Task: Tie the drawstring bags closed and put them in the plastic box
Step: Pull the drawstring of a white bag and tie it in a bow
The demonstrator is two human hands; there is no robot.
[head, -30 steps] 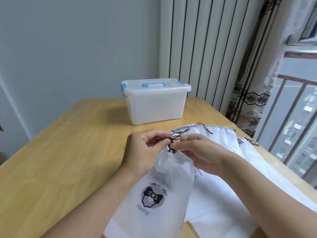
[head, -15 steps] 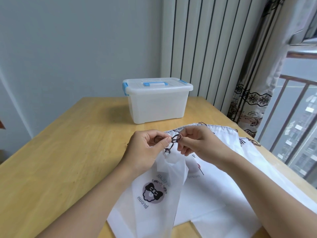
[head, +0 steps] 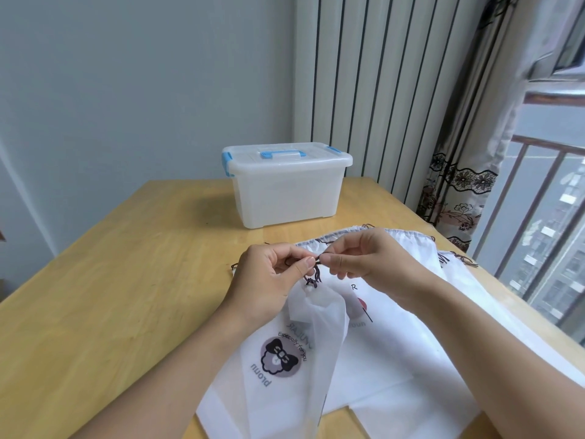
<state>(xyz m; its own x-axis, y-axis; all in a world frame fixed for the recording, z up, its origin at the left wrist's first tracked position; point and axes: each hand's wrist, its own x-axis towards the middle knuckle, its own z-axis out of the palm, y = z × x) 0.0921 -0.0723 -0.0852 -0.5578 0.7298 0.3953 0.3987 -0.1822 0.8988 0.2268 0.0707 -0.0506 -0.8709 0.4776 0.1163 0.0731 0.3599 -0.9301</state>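
Both hands, left hand (head: 269, 280) and right hand (head: 370, 264), are pinching the dark drawstring (head: 311, 275) above the gathered bag (head: 294, 350). The bag is lying on the wooden table (head: 126, 280), lidded plastic box (head: 285, 188) sitting behind.

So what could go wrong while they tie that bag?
The dark cord is thin, so it might slip from the left hand or right hand before the knot tightens. The plastic box looks latched, so the bag can't go in until someone opens it.

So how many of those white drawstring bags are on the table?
At least 3: one bag gathered in both hands, one flat beneath it, one further right. More may be hidden in the pile.
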